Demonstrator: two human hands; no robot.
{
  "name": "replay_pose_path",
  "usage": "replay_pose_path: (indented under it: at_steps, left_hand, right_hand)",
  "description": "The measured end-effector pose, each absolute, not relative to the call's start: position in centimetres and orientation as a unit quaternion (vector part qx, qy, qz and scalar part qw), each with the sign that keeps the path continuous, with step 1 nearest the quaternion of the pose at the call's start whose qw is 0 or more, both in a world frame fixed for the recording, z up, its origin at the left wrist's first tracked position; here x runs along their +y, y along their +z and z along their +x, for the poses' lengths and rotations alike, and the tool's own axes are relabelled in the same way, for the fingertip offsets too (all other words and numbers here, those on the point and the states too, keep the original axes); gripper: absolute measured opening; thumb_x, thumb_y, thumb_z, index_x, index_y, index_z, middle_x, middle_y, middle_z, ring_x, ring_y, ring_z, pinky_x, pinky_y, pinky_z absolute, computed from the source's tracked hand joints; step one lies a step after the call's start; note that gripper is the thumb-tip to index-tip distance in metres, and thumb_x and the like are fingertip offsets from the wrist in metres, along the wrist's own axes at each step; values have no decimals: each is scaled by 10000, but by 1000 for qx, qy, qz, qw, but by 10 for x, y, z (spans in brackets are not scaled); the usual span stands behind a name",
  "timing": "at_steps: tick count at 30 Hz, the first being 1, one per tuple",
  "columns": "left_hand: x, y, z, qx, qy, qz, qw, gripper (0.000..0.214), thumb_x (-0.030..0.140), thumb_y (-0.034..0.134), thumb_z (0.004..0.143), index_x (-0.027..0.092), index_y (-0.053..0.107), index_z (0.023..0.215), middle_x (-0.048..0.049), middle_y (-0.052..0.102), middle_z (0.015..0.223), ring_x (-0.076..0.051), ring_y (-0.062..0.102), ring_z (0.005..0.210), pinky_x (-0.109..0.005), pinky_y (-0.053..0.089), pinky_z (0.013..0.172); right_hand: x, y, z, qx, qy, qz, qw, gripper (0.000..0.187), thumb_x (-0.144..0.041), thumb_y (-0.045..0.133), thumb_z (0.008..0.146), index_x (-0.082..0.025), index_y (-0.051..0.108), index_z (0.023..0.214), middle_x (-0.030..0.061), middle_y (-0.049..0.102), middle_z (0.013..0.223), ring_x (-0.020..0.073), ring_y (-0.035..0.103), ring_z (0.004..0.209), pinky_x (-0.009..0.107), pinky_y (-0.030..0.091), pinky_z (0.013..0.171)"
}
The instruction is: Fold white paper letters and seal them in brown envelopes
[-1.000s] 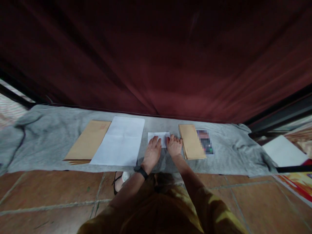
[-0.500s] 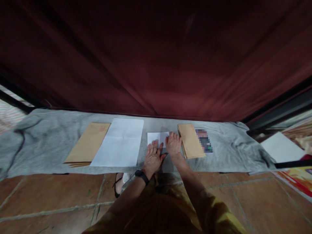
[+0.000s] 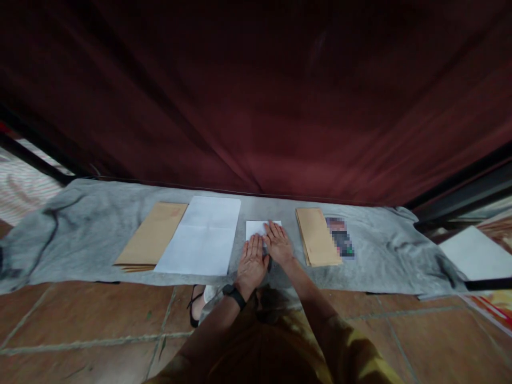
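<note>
A small folded white paper (image 3: 256, 228) lies on the grey cloth (image 3: 80, 234) in front of me. My left hand (image 3: 252, 261), with a black watch at the wrist, lies flat on its near part, fingers stretched out. My right hand (image 3: 278, 244) rests flat beside it on the paper's right side, fingers together and extended. Most of the paper is hidden under both hands.
Left of the hands lie a large white sheet (image 3: 202, 236) and a stack of brown envelopes (image 3: 154, 240). To the right sit another brown envelope stack (image 3: 318, 234) and a small printed card (image 3: 340, 237). A dark red curtain (image 3: 256, 96) hangs behind. Tiled floor (image 3: 80, 325) lies in front.
My left hand slid back toward me along the paper. My right hand moved left, from the paper's right edge to beside the left hand.
</note>
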State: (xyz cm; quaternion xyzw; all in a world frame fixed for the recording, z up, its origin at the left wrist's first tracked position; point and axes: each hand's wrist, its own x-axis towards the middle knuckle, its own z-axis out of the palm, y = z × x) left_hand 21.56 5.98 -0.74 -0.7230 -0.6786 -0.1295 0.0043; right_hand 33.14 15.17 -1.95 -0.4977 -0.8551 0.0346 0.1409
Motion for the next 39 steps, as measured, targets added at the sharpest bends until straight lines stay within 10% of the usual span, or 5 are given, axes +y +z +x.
replay_pose_path:
  at_steps: [39]
  left_hand:
    - [114, -15, 211, -768, -163, -620, -11, 629, 332, 294, 1011, -16, 306, 1535, -238, 298, 1622, -293, 236, 1535, -490, 246, 1240]
  right_hand:
    - [147, -24, 334, -827, -15, -540, 155, 527, -331, 345, 1062, -94, 415, 1527, 172, 406, 1584, 291, 366, 1467, 475, 273, 1188]
